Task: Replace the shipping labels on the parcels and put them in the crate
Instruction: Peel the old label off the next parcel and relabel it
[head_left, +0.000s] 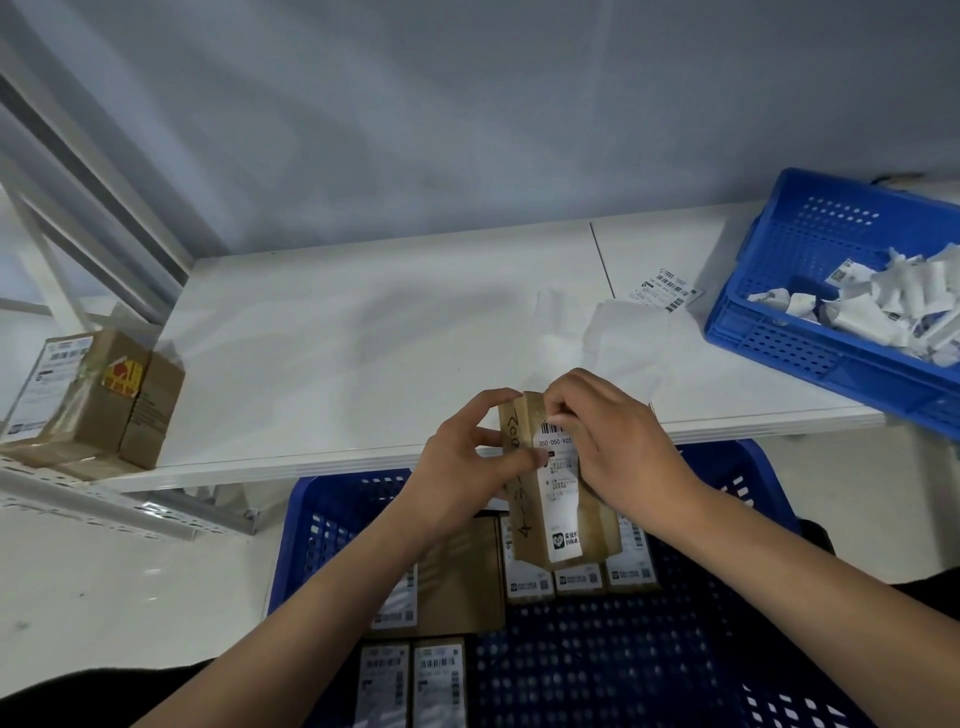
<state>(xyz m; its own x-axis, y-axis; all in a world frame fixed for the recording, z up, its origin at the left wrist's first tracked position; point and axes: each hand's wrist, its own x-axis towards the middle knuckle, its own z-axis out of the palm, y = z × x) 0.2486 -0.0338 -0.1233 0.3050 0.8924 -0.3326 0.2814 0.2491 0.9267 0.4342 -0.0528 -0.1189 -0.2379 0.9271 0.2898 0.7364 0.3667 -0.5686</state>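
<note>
1. Head view, centre of the frame: the left hand (470, 457) has its grip curled round a brown parcel (522, 488), held above the blue crate (332, 525).
2. The right hand (610, 431) pinches the top edge of the white shipping label (561, 499) on the parcel.
3. Lower frame: labelled parcels (436, 680) lie in the crate.
4. Right of the frame: a second crate (779, 322) on the bench (363, 332) holds crumpled labels (893, 301).

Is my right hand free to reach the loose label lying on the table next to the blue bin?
Probably not yet. The right hand is pinching the label on the parcel that the left hand holds. The path to the loose label beside the blue bin looks unobstructed once it lets go.
</note>
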